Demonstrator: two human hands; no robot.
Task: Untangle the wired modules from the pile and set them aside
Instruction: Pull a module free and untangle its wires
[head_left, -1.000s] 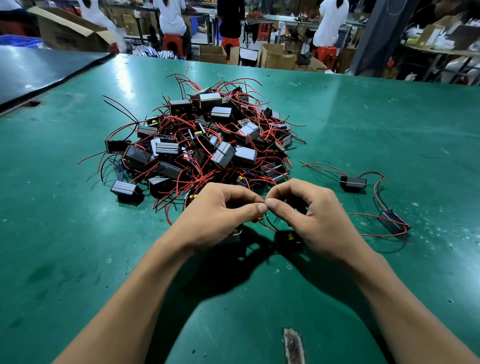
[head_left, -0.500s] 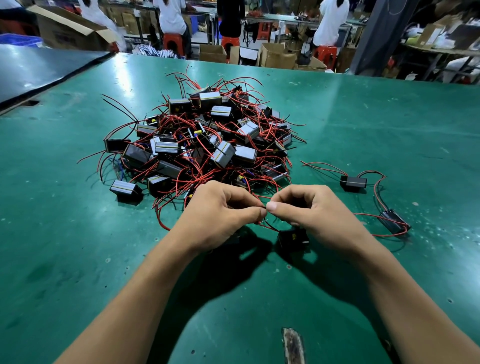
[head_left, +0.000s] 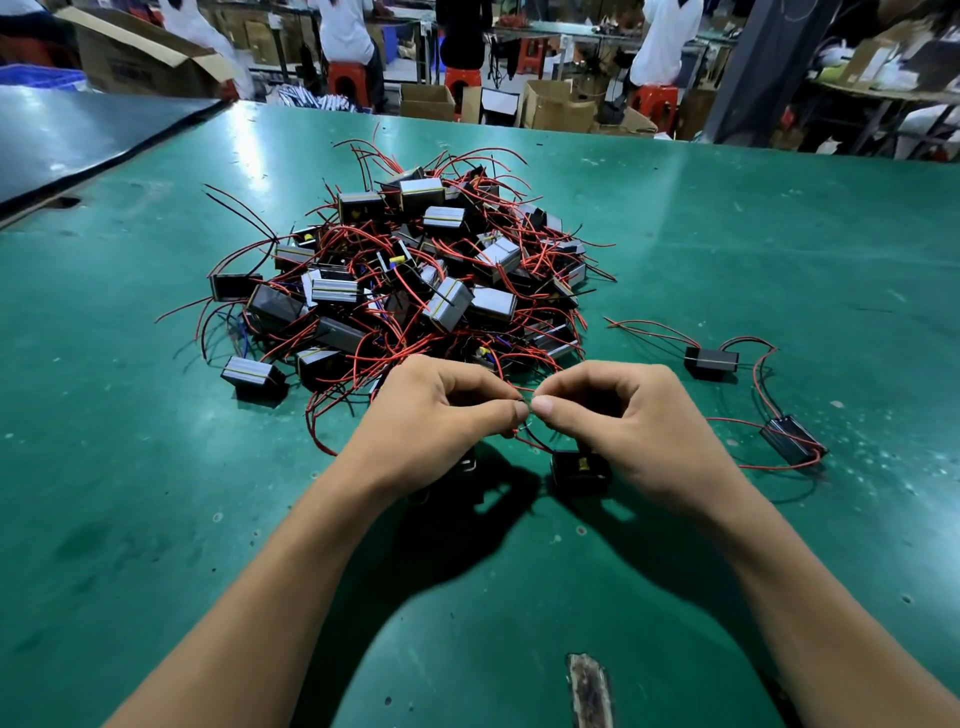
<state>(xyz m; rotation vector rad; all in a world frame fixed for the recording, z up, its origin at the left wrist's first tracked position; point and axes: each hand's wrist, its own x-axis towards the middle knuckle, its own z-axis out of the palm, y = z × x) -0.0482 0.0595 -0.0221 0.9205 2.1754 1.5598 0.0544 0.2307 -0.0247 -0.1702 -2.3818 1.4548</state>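
Observation:
A tangled pile (head_left: 415, 280) of small black wired modules with red and black leads lies in the middle of the green table (head_left: 779, 260). Just in front of it, my left hand (head_left: 436, 426) and my right hand (head_left: 628, 421) meet thumb to thumb, each pinching thin wires. A black module (head_left: 579, 470) hangs by those wires under my right hand, close to the table. Another module under my left hand is mostly hidden. Two separated modules (head_left: 711, 361) (head_left: 792, 439) lie to the right with their red leads spread out.
A worn scar (head_left: 589, 691) marks the table's near edge. A darker bench (head_left: 78, 140) adjoins at the far left. Behind the table are cardboard boxes (head_left: 556, 111), red stools and several people at other benches.
Both hands have shifted slightly away from me toward the pile, still pinching the wires together. The hanging module moved a little to the right under my right hand.

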